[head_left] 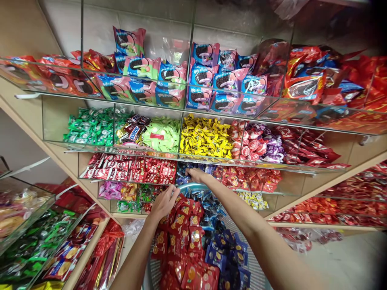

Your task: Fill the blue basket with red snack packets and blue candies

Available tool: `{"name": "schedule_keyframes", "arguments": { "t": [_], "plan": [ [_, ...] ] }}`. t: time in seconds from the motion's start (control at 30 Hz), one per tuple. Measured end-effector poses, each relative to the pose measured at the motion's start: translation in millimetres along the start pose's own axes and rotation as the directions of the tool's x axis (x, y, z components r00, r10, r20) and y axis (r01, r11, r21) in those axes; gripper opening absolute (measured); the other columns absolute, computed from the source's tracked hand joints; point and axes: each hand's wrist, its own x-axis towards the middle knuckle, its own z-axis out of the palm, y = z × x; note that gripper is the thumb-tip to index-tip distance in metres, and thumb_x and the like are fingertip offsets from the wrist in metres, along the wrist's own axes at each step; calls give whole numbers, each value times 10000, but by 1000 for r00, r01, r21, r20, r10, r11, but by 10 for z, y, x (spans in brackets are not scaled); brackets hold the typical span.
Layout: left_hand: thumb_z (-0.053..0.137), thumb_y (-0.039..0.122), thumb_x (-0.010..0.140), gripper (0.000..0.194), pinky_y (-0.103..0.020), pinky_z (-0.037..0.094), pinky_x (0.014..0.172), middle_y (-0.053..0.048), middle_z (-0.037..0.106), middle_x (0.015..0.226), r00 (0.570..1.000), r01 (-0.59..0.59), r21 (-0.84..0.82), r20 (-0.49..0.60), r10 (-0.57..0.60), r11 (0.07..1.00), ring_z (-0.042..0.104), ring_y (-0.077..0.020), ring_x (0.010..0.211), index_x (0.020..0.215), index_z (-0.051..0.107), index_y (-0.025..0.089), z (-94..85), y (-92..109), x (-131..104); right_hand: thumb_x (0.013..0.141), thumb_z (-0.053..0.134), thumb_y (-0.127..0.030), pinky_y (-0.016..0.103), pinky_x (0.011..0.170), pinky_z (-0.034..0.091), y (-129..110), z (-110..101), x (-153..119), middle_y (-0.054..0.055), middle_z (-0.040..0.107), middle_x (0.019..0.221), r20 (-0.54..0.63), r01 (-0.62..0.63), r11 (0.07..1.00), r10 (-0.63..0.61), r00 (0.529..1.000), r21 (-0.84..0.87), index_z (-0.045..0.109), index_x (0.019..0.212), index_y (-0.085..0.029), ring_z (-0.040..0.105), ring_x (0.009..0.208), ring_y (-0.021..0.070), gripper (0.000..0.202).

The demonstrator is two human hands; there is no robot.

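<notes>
A light blue basket (191, 185) holds red candy packets (179, 229) with orange pictures, dark blue packets (225, 249) and blue wrapped candies (211, 203). At the basket's upper left rim is my left hand (165, 202), its fingers bent over the edge; what they hold is hard to make out. My right hand (198, 176) reaches over the far rim to a shelf compartment of dark blue candies (183, 168). Its fingers are curled at those candies, and whether one is gripped is hidden.
Glass-fronted shelves (136, 149) rise ahead with yellow candies (205, 139), green candies (95, 125) and Oreo packets (202, 74). Slanting wooden panels (329, 183) flank them. More candy bins (30, 237) stand at the lower left.
</notes>
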Motion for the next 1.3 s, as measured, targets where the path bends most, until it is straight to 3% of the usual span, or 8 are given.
{"name": "schedule_keyframes", "arguments": {
  "t": [0.37, 0.5, 0.63, 0.7, 0.8, 1.0, 1.1, 1.3],
  "plan": [
    [152, 470, 853, 341, -215, 296, 550, 17, 553, 686, 1000, 2, 2, 2, -2, 1000, 551, -160, 666, 803, 404, 246, -21, 15, -3, 629, 651, -294, 229, 629, 350, -5, -116, -97, 77, 578, 982, -46, 85, 996, -86, 995, -21, 600, 878, -197, 536, 866, 204, 272],
    [147, 478, 851, 341, -217, 291, 545, 19, 544, 692, 1000, -1, -5, 6, 1, 1000, 544, -163, 647, 792, 390, 247, -12, -4, 9, 724, 559, -347, 217, 666, 348, -41, -353, -465, 52, 567, 963, -178, 147, 989, -141, 974, 24, 573, 909, -196, 517, 850, 154, 240],
    [151, 472, 851, 336, -220, 294, 556, 20, 523, 675, 1000, 7, -11, 5, -7, 1000, 540, -165, 648, 773, 382, 242, -7, -7, 13, 747, 519, -394, 214, 633, 344, -76, -491, -1085, 34, 561, 836, -354, 282, 941, -203, 913, 188, 577, 861, -164, 489, 721, 119, 263],
    [150, 467, 852, 335, -222, 298, 564, 17, 522, 683, 1000, 13, -15, 12, -13, 1000, 541, -166, 655, 772, 382, 240, -9, -1, 12, 748, 501, -424, 211, 592, 335, -66, -458, -1412, 18, 550, 770, -287, 270, 910, -180, 941, 315, 577, 835, -156, 465, 666, 109, 292],
    [146, 472, 851, 335, -225, 299, 563, 18, 518, 687, 1000, 4, -17, 20, -3, 1000, 539, -168, 646, 778, 376, 241, -14, 14, 12, 718, 511, -470, 197, 518, 298, 13, -296, -1816, -27, 486, 640, -76, 137, 876, -115, 990, 462, 545, 745, -146, 399, 566, 84, 327],
    [153, 462, 850, 333, -226, 308, 564, 16, 527, 678, 999, 25, -6, 24, -24, 1000, 546, -172, 667, 793, 396, 240, -27, 32, 15, 641, 595, -462, 193, 464, 233, 229, 95, -2226, -66, 330, 531, 222, -91, 879, -16, 975, 467, 445, 598, -159, 291, 504, 64, 340],
    [150, 472, 845, 342, -226, 307, 553, 18, 524, 666, 1000, 17, -18, 24, -17, 1000, 540, -168, 643, 795, 399, 243, -27, 29, 11, 644, 602, -434, 200, 466, 237, 242, 210, -2292, -56, 355, 542, 251, -105, 893, -9, 968, 437, 454, 600, -159, 299, 508, 68, 315],
    [141, 496, 836, 363, -231, 311, 564, 17, 513, 653, 1000, 21, -26, 18, -20, 999, 540, -179, 654, 788, 399, 245, -13, 21, 1, 645, 617, -353, 202, 493, 255, 132, 360, -2214, -50, 378, 556, 234, 20, 949, -99, 967, 315, 494, 615, -156, 329, 535, 78, 234]
  ]
}}
